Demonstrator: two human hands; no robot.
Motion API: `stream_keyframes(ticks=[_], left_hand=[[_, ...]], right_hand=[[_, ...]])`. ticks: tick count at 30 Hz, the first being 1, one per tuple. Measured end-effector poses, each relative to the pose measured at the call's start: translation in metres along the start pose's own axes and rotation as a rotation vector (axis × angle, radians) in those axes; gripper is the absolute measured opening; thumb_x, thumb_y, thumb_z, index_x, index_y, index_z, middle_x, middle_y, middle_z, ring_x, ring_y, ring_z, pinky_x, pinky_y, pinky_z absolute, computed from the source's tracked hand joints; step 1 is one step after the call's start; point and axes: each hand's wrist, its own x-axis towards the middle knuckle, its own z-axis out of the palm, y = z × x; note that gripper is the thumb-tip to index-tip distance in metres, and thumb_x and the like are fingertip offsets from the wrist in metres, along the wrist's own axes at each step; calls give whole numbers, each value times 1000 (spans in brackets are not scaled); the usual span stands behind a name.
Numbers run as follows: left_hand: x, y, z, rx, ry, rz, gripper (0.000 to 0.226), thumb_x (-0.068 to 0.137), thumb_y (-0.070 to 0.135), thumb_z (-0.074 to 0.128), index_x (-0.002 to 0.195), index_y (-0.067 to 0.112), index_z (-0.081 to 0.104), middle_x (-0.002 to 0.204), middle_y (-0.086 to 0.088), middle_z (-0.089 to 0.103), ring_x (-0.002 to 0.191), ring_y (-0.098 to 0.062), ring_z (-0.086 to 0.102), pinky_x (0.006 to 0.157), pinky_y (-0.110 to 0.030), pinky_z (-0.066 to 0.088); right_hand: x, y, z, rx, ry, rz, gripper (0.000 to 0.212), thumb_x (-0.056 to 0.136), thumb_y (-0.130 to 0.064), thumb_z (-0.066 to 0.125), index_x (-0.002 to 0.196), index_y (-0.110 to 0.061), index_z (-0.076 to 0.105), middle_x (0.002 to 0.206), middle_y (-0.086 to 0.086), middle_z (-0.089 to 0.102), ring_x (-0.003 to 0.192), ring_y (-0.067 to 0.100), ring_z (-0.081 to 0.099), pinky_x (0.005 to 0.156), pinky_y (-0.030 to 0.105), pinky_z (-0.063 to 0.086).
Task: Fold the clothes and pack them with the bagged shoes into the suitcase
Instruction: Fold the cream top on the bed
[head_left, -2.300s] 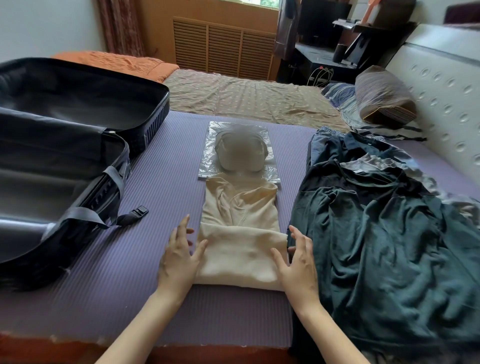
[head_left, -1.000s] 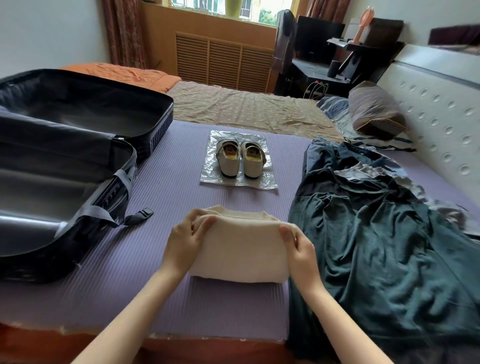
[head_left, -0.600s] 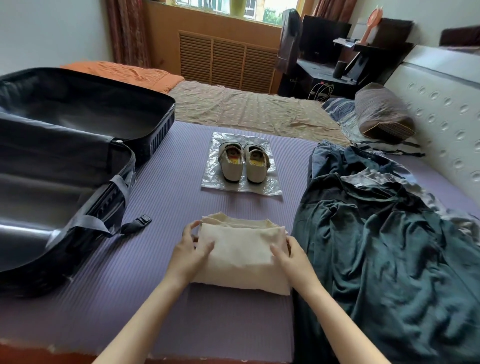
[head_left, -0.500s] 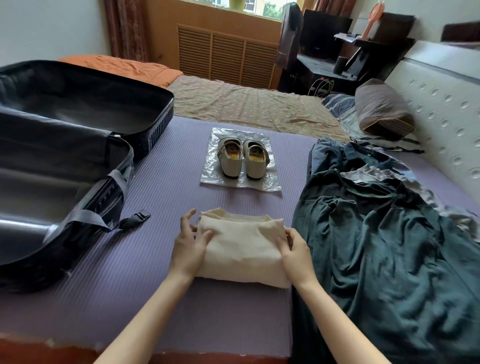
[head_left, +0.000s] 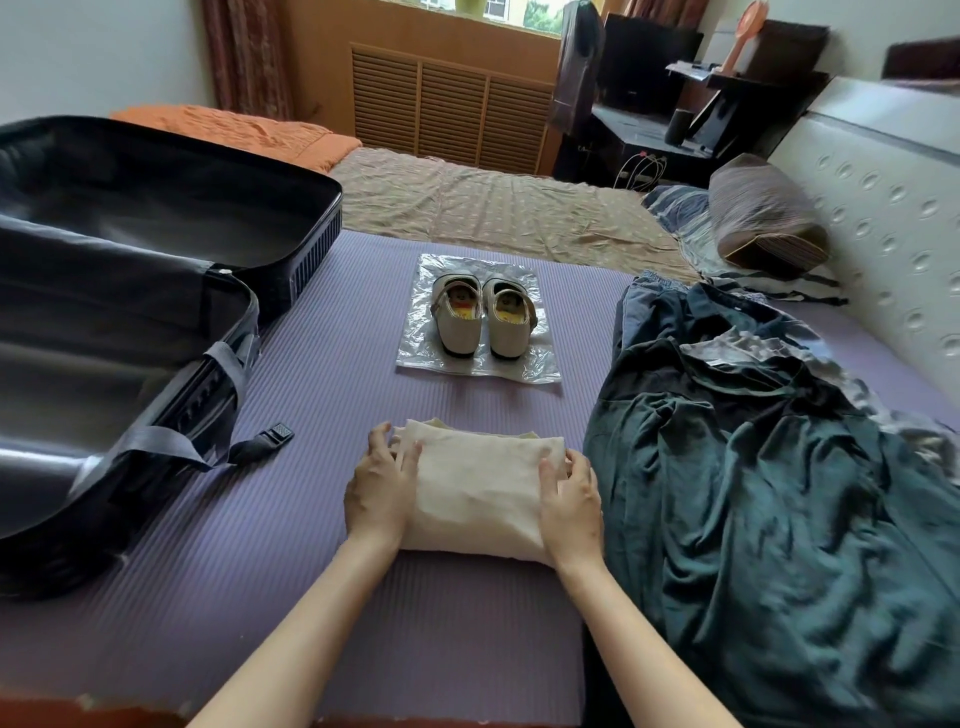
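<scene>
Cream garment (head_left: 478, 493) now folded shorter; left hand (head_left: 382, 491) and right hand (head_left: 571, 501), fingers relaxed, press its ends; soft, light, so scoop underneath.

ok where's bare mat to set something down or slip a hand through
Bare mat: the strip between suitcase and top, the gap between shoes and top, and the near edge below it. Crowded on the right: dark clothes lie beside the right hand.
</scene>
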Motion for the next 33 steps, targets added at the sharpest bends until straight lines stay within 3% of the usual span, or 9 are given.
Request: stream_keyframes(ticks=[5, 13, 18, 20, 23, 26, 29, 31, 33], left_hand=[[-10, -10, -15, -206, -158, -97, 68, 85, 40, 61, 142, 17, 33, 117, -9, 61, 109, -26, 55, 79, -29, 37], [-16, -6, -14, -275, 76, 22, 66, 88, 19, 65, 143, 17, 30, 88, 1, 59, 71, -5, 51, 65, -23, 37], [-19, -16, -9, -196, 35, -20, 55, 88, 26, 64, 136, 12, 42, 90, -1, 61, 85, -21, 59, 74, -32, 44], [-17, -17, -8, -126, 15, -10, 53, 90, 30, 61, 136, 12, 41, 110, -8, 58, 105, -27, 54, 87, -37, 42], [-9, -13, -13, -14, -105, -65, 59, 93, 35, 55, 142, 9, 35, 138, -15, 42, 129, -32, 33, 105, -39, 26], [-3, -1, -19, -197, -255, -166, 65, 93, 31, 55, 147, 11, 25, 137, -10, 51, 129, -28, 42, 98, -34, 33], [4, 3, -20, -215, -270, -196, 71, 92, 29, 59, 148, 8, 21, 136, -11, 52, 129, -29, 43, 99, -35, 34], [6, 3, -19, -236, -280, -229, 61, 91, 26, 59, 143, 8, 32, 132, -11, 54, 123, -28, 48, 97, -35, 37], [5, -2, -17, -303, -301, -230, 38, 91, 20, 59, 127, 9, 54, 121, -9, 62, 109, -25, 57, 92, -36, 43]], right_hand=[[-14, 18, -22, 291, -89, 59, 43, 91, -23, 59, 132, -20, 46, 114, -2, 59, 99, 15, 59, 83, 30, 47], [-10, 13, -14, 278, 37, -31, 36, 88, -17, 66, 121, -18, 55, 102, 2, 61, 93, 20, 60, 85, 33, 49], [-17, 18, -13, 155, 25, -100, 30, 88, -16, 65, 117, -10, 58, 109, 1, 54, 99, 15, 55, 88, 28, 44], [-17, 19, -14, 87, 12, -104, 37, 90, -25, 63, 123, -13, 56, 115, 0, 49, 108, 17, 51, 90, 23, 39], [-12, 22, -19, 74, -64, 47, 56, 88, -34, 64, 137, -17, 44, 126, 4, 45, 124, 21, 38, 105, 33, 32], [-4, 18, -24, 241, -167, 216, 66, 87, -33, 65, 143, -15, 34, 112, 4, 54, 120, 25, 48, 104, 42, 38], [1, 11, -21, 303, -232, 304, 77, 79, -40, 70, 142, -17, 32, 109, 2, 57, 115, 27, 53, 101, 46, 43], [5, 16, -16, 320, -242, 318, 83, 61, -55, 70, 133, -24, 42, 114, 0, 59, 116, 29, 52, 101, 48, 43], [4, 20, -15, 376, -270, 324, 69, 59, -57, 68, 120, -27, 54, 115, -1, 61, 117, 28, 52, 100, 48, 45]])
